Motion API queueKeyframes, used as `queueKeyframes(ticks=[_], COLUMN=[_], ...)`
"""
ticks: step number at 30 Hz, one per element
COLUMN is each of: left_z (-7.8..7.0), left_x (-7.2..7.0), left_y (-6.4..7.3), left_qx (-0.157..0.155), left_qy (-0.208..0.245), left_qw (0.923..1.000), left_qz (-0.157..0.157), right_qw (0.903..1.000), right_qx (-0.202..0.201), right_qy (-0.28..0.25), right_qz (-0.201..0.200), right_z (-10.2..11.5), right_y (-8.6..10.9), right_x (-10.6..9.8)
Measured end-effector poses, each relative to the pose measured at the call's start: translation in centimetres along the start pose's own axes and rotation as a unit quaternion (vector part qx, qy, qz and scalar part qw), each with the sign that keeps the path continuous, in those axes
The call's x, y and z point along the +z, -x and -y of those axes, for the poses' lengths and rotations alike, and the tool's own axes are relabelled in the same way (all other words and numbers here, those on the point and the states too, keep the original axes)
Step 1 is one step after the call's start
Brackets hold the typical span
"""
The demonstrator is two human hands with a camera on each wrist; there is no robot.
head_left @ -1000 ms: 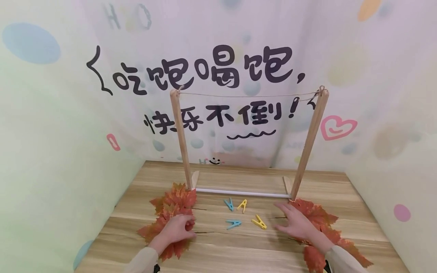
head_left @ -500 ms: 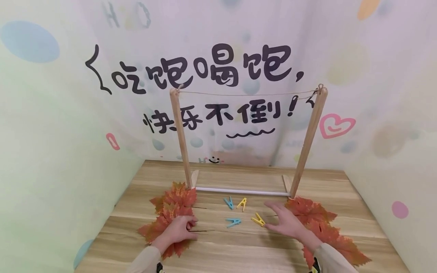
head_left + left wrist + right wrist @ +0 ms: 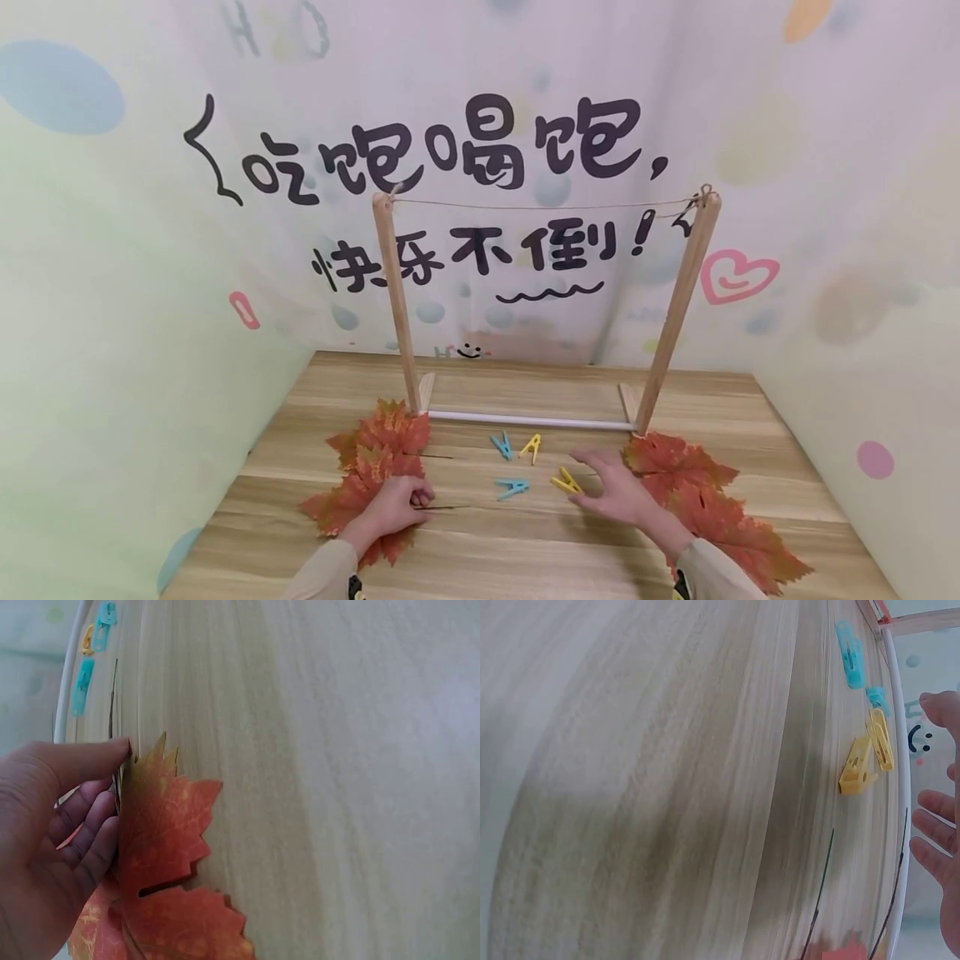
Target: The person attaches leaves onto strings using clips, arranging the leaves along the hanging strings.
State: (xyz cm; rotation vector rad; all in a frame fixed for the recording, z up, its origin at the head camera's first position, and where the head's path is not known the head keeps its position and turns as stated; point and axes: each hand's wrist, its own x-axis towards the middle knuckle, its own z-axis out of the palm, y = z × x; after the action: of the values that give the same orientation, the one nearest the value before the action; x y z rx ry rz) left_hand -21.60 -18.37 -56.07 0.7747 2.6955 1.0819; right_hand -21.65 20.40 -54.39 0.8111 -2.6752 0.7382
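My left hand (image 3: pixel 388 507) is over the red-orange artificial maple leaves (image 3: pixel 386 429) on the left side of the table. In the left wrist view, thumb and fingertips pinch a maple leaf (image 3: pixel 166 817) where its thin dark stem (image 3: pixel 112 705) begins. My right hand (image 3: pixel 622 497) hovers with spread fingers beside a yellow clothespin (image 3: pixel 567 481), its thumb close to the clip; it holds nothing. A second yellow clothespin (image 3: pixel 532 448) and two blue clothespins (image 3: pixel 501 446) lie near the middle. More maple leaves (image 3: pixel 738 533) lie at the right, partly behind my right arm.
A wooden frame (image 3: pixel 395 308) stands behind the clothespins, with a string (image 3: pixel 540 207) tied between its post tops and a white rod (image 3: pixel 525 420) across its base. A printed curtain (image 3: pixel 480 75) hangs behind the wooden table (image 3: pixel 480 550).
My right hand has moved left, off the right-hand leaves and up to the yellow clothespin. The left hand stays nearly in place, its fingers closing slightly at the stem.
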Motion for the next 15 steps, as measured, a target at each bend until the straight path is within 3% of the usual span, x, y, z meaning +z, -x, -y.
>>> queueKeyframes(ticks=[7,15], left_z=[-1.0,-2.2], left_x=[-0.1,-1.1], left_y=[-0.1,-0.5], left_qx=[-0.001,0.020], left_qy=[-0.006,-0.023], left_qw=[0.9996,0.9993], left_qz=[0.028,0.020], right_qw=[0.9999,0.9997], right_qx=[-0.008,-0.018], right_qy=[-0.011,-0.015], right_qz=[0.001,-0.006], right_z=[0.1,-0.1], right_y=[0.0,-0.1], right_x=[0.6,1.0])
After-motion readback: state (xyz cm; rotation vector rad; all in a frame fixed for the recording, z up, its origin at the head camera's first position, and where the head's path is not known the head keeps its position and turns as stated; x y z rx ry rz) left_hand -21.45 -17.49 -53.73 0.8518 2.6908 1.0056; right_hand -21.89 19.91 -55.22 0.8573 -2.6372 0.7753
